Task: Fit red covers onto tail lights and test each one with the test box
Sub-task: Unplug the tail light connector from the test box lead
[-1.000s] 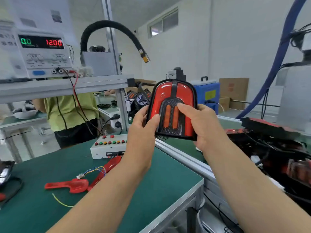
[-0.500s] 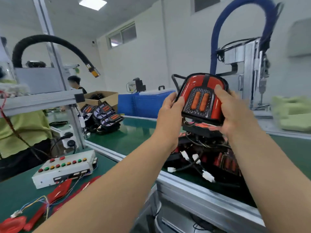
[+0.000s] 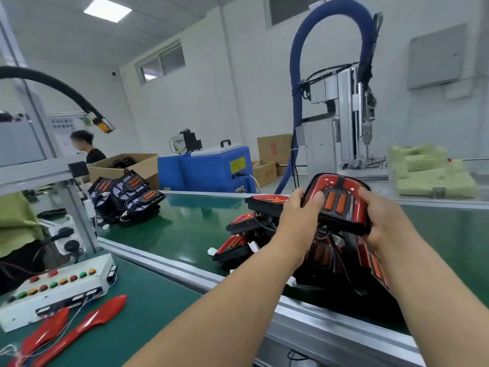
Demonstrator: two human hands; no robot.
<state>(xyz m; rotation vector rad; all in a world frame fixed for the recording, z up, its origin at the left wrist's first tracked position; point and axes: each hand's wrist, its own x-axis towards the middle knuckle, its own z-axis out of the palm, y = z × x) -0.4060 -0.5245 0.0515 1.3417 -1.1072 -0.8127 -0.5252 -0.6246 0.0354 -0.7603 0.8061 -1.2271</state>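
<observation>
Centre right of the frame, I see both hands holding one tail light (image 3: 341, 205) between them, tilted so that its red cover and two orange strips face up. The left hand (image 3: 293, 223) grips its left edge, thumb on the face. The right hand (image 3: 381, 223) clasps its right edge and lower corner. The light sits above a pile of tail lights (image 3: 238, 245) with loose wires on a green conveyor belt (image 3: 190, 223); I cannot tell whether it touches the pile. At lower left, on a green bench (image 3: 158, 308), a white test box (image 3: 60, 292) with coloured buttons lies beside two loose red covers (image 3: 103, 312). Behind the belt stand a blue machine (image 3: 211, 168), cardboard boxes (image 3: 274, 149) and a metal machine (image 3: 341, 123) under an arched blue hose (image 3: 299, 62).
</observation>
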